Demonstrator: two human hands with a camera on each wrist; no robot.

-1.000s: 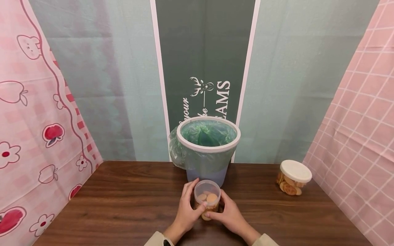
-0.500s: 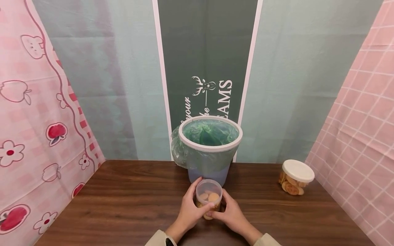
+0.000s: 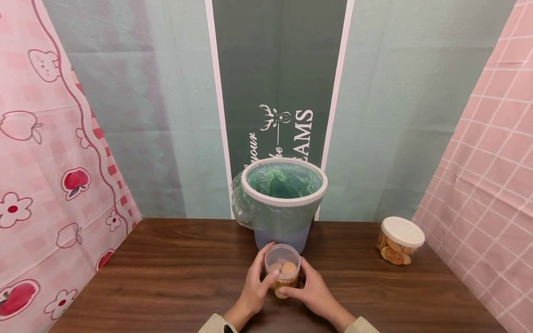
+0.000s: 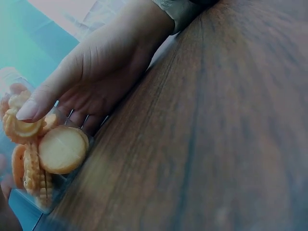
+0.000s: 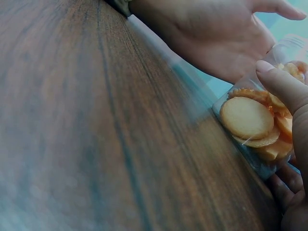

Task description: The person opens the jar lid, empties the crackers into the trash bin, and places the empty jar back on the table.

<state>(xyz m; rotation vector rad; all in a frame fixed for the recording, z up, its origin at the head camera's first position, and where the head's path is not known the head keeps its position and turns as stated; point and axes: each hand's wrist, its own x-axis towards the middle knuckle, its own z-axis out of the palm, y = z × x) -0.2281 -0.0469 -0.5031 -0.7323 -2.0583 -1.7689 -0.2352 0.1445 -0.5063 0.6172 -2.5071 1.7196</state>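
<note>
A clear plastic jar (image 3: 282, 252) without a lid stands upright on the wooden table, part filled with round cookies (image 3: 288, 268). My left hand (image 3: 255, 283) cups its left side, fingers round the back. In the right wrist view the left thumb (image 5: 284, 7) is raised, apart from the jar wall. From the other side my right hand (image 3: 313, 287) grips the jar, its thumb (image 5: 274, 77) on the near wall and its fingers low behind. Through the wall, pale flat cookies (image 4: 62, 150) and ridged ones show close up.
Just behind the jar stands a bin (image 3: 287, 202) with a white rim and a green plastic liner (image 3: 266, 178). A second cookie jar (image 3: 393, 252) with a white lid (image 3: 403, 231) sits at the right. Printed cloths hang behind and at both sides of the table (image 3: 183, 277).
My left thumb has drawn back from across the jar's front and lifted a little. The right hand keeps its grip, and the jar stays in nearly the same spot.
</note>
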